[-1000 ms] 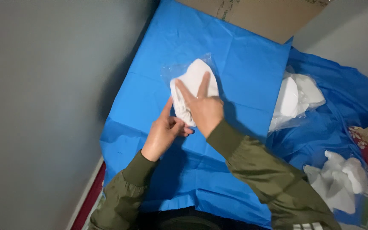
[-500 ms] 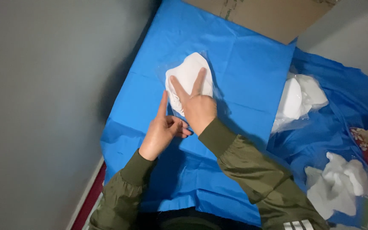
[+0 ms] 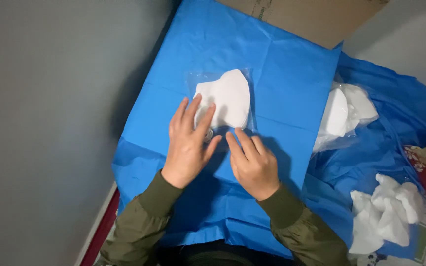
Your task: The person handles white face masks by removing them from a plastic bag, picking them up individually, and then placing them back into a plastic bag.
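Covering a low surface, blue sheet point(image 3: 282, 64), grey wall point(image 3: 50, 98) beside, cardboard point(image 3: 311, 19) behind, both hands' grip released, flat on possibly bagged white mask point(image 3: 228, 98).

Your one head-worn view looks steeply down — close over your hands on the blue sheet point(image 3: 292, 74).

- The mask in its clear bag point(image 3: 228, 101) lies on the middle of the sheet point(image 3: 282, 74).
- The left hand point(image 3: 189, 143) rests flat on the bag's near left corner.
- The right hand point(image 3: 252, 162) lies on the sheet just near the bag, right of the left hand.
- A cardboard box point(image 3: 311, 19) sits behind the sheet.
- A bagged stack of masks point(image 3: 343, 116) lies to the right.
- Loose masks point(image 3: 385, 212) lie nearer, at far right.
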